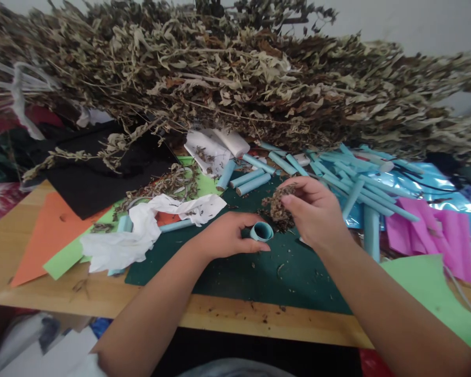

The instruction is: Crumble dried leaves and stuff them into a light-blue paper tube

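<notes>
My left hand grips a short blue paper tube between thumb and fingers, its open end facing up toward me. Just to the right, my right hand pinches a clump of crumbled dried leaves. The clump hangs close beside the tube's mouth, apart from it. Beneath both hands lies a dark green mat sprinkled with leaf crumbs. Several rolled blue paper tubes rest beyond my hands, and more are heaped at the right.
A large bank of dried leafy stems fills the back. Crumpled white tissue, a black sheet, orange paper and green paper lie left. Pink paper and a shiny blue packet are right. The wooden table's front edge is near me.
</notes>
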Demonstrator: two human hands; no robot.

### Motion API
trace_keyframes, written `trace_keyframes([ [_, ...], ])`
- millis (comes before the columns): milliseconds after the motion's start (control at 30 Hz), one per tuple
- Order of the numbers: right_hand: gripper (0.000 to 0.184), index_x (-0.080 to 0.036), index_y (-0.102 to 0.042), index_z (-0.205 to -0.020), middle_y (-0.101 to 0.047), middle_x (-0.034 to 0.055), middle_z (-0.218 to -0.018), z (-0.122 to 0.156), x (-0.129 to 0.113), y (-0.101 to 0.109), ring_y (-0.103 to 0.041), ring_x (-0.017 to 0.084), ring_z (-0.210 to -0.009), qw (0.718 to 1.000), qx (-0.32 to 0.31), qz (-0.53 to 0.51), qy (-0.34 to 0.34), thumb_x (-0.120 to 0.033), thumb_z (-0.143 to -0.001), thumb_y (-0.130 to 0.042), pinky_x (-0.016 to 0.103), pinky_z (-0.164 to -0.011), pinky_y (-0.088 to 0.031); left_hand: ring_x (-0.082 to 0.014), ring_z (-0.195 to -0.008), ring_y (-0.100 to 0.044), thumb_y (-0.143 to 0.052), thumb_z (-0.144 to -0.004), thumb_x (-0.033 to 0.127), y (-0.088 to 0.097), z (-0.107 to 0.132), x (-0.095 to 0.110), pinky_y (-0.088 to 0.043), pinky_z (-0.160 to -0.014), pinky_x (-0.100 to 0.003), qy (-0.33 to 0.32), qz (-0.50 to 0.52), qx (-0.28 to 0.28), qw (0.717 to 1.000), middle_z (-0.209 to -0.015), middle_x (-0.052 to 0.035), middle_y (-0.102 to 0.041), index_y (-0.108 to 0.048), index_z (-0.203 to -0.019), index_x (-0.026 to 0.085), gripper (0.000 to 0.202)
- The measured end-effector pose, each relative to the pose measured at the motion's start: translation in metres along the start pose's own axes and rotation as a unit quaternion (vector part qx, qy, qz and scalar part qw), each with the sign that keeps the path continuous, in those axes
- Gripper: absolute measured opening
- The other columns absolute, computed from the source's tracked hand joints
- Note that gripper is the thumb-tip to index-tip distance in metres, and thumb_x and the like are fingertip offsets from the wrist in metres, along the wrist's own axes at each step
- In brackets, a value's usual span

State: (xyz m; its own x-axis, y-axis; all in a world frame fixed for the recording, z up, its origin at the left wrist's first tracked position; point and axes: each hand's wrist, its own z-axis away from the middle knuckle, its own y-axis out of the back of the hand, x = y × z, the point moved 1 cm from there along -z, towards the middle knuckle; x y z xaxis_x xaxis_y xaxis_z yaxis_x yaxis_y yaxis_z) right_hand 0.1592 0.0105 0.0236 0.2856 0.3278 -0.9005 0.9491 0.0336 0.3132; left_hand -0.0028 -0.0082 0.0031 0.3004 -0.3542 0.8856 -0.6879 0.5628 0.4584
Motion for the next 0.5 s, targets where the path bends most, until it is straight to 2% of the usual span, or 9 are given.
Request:
trace_keyframes([
  [133, 0.012, -0.022, -0.054, -0.078, -0.056, -0.0006, -0.068, 0.014, -0.011, -0.01, -0.053, 0.012, -0.056, 1.0, -0.007, 0.018, -0.006, -0.029, -0.068, -0.055, 0.025, -0.049, -0.045, -0.0132, -0.073, -0.053, -0.058, -0.068, 0.038, 0.0, 0.0, 0.0, -0.039, -0.067, -0.02, -0.03, -0.002, 0.01, 1.0, -0.079, -0.0014, -0.06, -0.057, -0.083, 0.014, 0.028],
  [233, 0.011, -0.021, -0.056, -0.078, -0.057, 0.0011, -0.071, 0.022, -0.011, -0.009, -0.055, 0.014, -0.061, 0.998, -0.015, 0.058, 0.015, -0.026, -0.068, -0.055, 0.028, -0.053, -0.046, -0.0117, -0.068, -0.051, -0.058, -0.067, 0.039, 0.0, 0.0, -0.001, -0.038, -0.063, -0.019, -0.041, -0.021, 0.021, 0.999, -0.074, -0.0001, -0.058, -0.056, -0.079, 0.014, 0.028],
  [367, 0.008, -0.021, -0.055, -0.077, -0.06, 0.004, -0.078, 0.025, -0.012, -0.002, -0.056, 0.017, -0.075, 0.988, -0.063, 0.088, 0.111, -0.023, -0.069, -0.054, 0.032, -0.065, -0.047, -0.0119, -0.065, -0.049, -0.056, -0.067, 0.043, -0.001, -0.001, -0.001, -0.036, -0.059, -0.019, -0.029, -0.059, 0.018, 0.998, -0.069, 0.0003, -0.055, -0.055, -0.078, 0.014, 0.032],
  [500, 0.007, -0.022, -0.057, -0.076, -0.061, 0.0047, -0.08, 0.025, -0.019, 0.004, -0.056, 0.017, -0.078, 0.959, -0.111, 0.166, 0.199, -0.02, -0.071, -0.052, 0.031, -0.068, -0.046, -0.0121, -0.066, -0.049, -0.056, -0.068, 0.041, 0.0, -0.001, 0.0, -0.036, -0.06, -0.02, -0.032, -0.056, 0.007, 0.998, -0.071, -0.0001, -0.055, -0.055, -0.08, 0.013, 0.03],
])
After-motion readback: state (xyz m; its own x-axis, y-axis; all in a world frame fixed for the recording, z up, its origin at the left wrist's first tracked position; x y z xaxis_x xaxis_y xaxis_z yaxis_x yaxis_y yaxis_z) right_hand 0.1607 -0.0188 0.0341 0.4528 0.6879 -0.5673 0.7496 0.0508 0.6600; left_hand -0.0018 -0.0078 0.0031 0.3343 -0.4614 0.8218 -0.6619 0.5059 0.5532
